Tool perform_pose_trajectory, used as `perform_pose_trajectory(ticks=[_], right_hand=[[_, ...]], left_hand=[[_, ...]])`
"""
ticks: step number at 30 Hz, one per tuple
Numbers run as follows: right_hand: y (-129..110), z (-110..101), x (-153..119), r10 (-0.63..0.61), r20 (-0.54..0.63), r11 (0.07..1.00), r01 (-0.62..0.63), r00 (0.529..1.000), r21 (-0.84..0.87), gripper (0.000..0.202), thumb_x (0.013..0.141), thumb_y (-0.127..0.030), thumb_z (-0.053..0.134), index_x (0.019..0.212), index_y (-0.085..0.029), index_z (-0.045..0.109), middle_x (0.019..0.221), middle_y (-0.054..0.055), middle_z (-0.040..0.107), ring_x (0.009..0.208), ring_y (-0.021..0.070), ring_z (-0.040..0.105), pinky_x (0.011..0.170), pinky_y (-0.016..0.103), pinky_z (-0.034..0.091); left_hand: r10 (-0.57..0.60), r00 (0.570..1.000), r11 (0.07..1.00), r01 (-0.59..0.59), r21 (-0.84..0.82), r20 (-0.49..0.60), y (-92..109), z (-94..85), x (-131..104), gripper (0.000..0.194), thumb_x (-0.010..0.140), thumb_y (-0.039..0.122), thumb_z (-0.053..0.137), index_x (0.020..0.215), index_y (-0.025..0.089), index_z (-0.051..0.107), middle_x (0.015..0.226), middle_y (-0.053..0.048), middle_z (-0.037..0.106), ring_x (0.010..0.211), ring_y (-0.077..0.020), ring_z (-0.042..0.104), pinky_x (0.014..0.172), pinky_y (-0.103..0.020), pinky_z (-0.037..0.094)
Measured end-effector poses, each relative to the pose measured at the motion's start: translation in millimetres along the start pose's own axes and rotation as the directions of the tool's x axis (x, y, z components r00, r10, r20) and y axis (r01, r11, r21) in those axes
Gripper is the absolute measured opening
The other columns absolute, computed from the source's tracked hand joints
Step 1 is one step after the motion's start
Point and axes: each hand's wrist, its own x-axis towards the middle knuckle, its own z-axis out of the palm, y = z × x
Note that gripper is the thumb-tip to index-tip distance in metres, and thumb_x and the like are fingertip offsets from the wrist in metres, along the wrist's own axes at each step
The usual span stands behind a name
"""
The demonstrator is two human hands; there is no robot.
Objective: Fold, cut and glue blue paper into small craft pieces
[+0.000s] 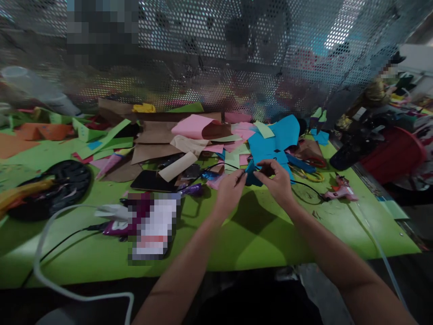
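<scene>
A small folded piece of blue paper (251, 173) is held between my two hands above the green table. My left hand (231, 186) pinches its left side between thumb and fingers. From the right, my right hand (275, 179) grips the other edge with bent fingers. Just behind my hands lie larger blue paper sheets (275, 135). A black cable passes behind the hands toward a pink glue gun (341, 192) on the right. Yellow-handled scissors (307, 174) rest beyond my right hand.
Brown, pink and green paper scraps (154, 135) cover the table's back. A black phone (154, 180), a second phone (155, 228) and a purple device (118, 228) lie left. A perforated metal panel (209, 58) stands behind; a red bucket (394, 151) is at the right.
</scene>
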Motion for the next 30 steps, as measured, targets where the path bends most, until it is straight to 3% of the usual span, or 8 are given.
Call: perform_pose_trajectory(ticks=[3, 7, 10, 14, 16, 19, 22, 30], right_hand=[[-4.0, -3.7, 2.7, -0.021, 0.020, 1.000, 0.021, 1.000, 0.014, 0.026, 0.080, -0.037, 0.075, 0.101, -0.022, 0.071, 0.084, 0.001, 0.064, 0.074, 0.0150, 0.058, 0.070, 0.029, 0.047], [-5.6, -4.1, 3.8, 0.052, 0.044, 0.998, -0.053, 0.998, 0.028, 0.018, 0.079, -0.038, 0.074, 0.082, -0.020, 0.073, 0.077, 0.001, 0.064, 0.067, 0.0139, 0.053, 0.062, 0.028, 0.042], [-1.4, -2.3, 3.8, 0.142, 0.040, 0.984, -0.146, 0.989, 0.101, 0.022, 0.077, -0.042, 0.075, 0.079, -0.020, 0.073, 0.069, 0.000, 0.062, 0.063, 0.0138, 0.049, 0.059, 0.028, 0.038], [4.0, -0.5, 5.2, 0.196, 0.031, 0.950, -0.197, 0.980, 0.242, 0.022, 0.072, -0.041, 0.079, 0.077, -0.021, 0.073, 0.070, 0.000, 0.064, 0.067, 0.0141, 0.051, 0.062, 0.028, 0.039], [4.2, -0.1, 5.8, 0.209, 0.007, 0.934, -0.202, 0.978, 0.294, 0.020, 0.071, -0.039, 0.080, 0.076, -0.021, 0.072, 0.070, -0.001, 0.063, 0.066, 0.0132, 0.051, 0.062, 0.027, 0.039], [2.0, 0.7, 5.3, 0.243, -0.022, 0.914, -0.221, 0.970, 0.339, 0.021, 0.069, -0.039, 0.081, 0.073, -0.021, 0.070, 0.065, -0.003, 0.059, 0.061, 0.0112, 0.047, 0.057, 0.026, 0.037], [-0.3, 2.4, 3.9, 0.285, -0.021, 0.892, -0.257, 0.958, 0.372, 0.024, 0.068, -0.041, 0.082, 0.072, -0.021, 0.068, 0.062, -0.004, 0.057, 0.058, 0.0106, 0.047, 0.054, 0.025, 0.037], [-2.7, 4.0, 3.2, 0.299, 0.040, 0.873, -0.290, 0.953, 0.392, 0.029, 0.067, -0.044, 0.082, 0.072, -0.021, 0.066, 0.061, -0.004, 0.059, 0.053, 0.0102, 0.052, 0.053, 0.026, 0.042]], left_hand=[[0.067, 0.997, 0.988, -0.073, 0.134, 0.048, 0.5, 0.6, -2.3, 0.019, 0.093, 0.017, 0.046, 0.078, 0.018, 0.058, 0.073, -0.003, 0.063, 0.067, -0.0162, 0.052, 0.062, -0.028, 0.029], [0.096, 0.987, 0.969, -0.123, 0.214, 0.133, 2.3, -0.1, -4.3, 0.018, 0.092, 0.015, 0.047, 0.080, 0.018, 0.061, 0.074, -0.004, 0.065, 0.067, -0.0176, 0.054, 0.062, -0.030, 0.027], [0.094, 0.989, 0.990, -0.105, 0.098, 0.113, 2.0, -0.2, -3.1, 0.017, 0.092, 0.017, 0.048, 0.082, 0.018, 0.062, 0.075, -0.003, 0.065, 0.069, -0.0172, 0.055, 0.063, -0.029, 0.030], [0.014, 0.992, 0.979, 0.012, -0.201, 0.128, -2.0, 5.8, -1.2, 0.015, 0.092, 0.028, 0.053, 0.084, 0.018, 0.060, 0.079, -0.002, 0.064, 0.075, -0.0163, 0.056, 0.067, -0.028, 0.037], [-0.043, 0.986, 0.912, 0.105, -0.397, 0.161, -3.7, 11.4, -1.7, 0.016, 0.087, 0.032, 0.062, 0.093, 0.018, 0.059, 0.086, -0.002, 0.065, 0.082, -0.0169, 0.059, 0.072, -0.029, 0.044], [-0.110, 0.954, 0.674, 0.278, -0.684, 0.279, -2.8, 18.7, -4.0, 0.042, 0.079, 0.038, 0.073, 0.110, 0.020, 0.052, 0.101, -0.004, 0.068, 0.082, -0.0168, 0.066, 0.075, -0.032, 0.052], [-0.119, 0.921, 0.527, 0.374, -0.763, 0.370, 1.2, 20.6, -6.3, 0.050, 0.076, 0.043, 0.078, 0.110, 0.019, 0.050, 0.102, -0.006, 0.069, 0.075, -0.0160, 0.068, 0.069, -0.032, 0.055], [-0.153, 0.949, 0.708, 0.300, -0.640, 0.276, 1.3, 15.7, -7.7, 0.035, 0.090, 0.054, 0.057, 0.093, 0.020, 0.052, 0.063, 0.003, 0.059, 0.052, -0.0108, 0.055, 0.050, -0.023, 0.043]])
